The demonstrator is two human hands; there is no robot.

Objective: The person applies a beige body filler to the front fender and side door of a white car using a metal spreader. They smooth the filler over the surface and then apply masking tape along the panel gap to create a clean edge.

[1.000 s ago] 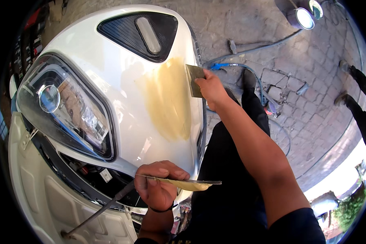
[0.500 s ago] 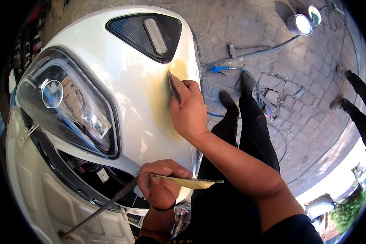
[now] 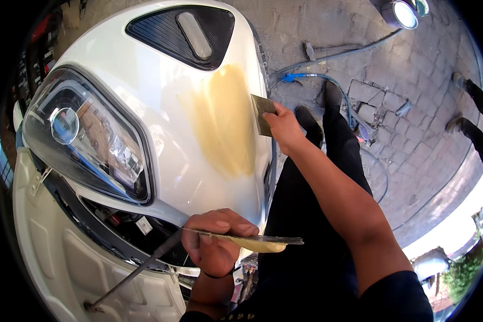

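A white car front corner (image 3: 166, 91) carries a smeared patch of yellow body filler (image 3: 225, 118) below a dark triangular fog lamp panel (image 3: 185, 35). Just right of the patch, along the bumper's edge, my right hand (image 3: 286, 130) grips a thin, flat putty scraper (image 3: 262, 114) between thumb and fingers. My left hand (image 3: 214, 239) is closed on a thin putty board (image 3: 290, 240), seen nearly edge-on, at the lower middle. A lump of yellow filler (image 3: 260, 246) clings to that board's near side.
A clear headlight (image 3: 91, 137) lies left of the patch. The hood (image 3: 64, 257) at lower left has a prop rod (image 3: 139, 273) against it. Hoses (image 3: 338, 56), a blue air gun (image 3: 292, 78) and a can (image 3: 400, 14) lie on paving. Another person's legs (image 3: 480, 104) stand at right.
My right hand has moved off the filler patch, rightward and slightly down, turning the scraper flat to view. The patch looks broader and thicker. My left hand stays nearly in place.
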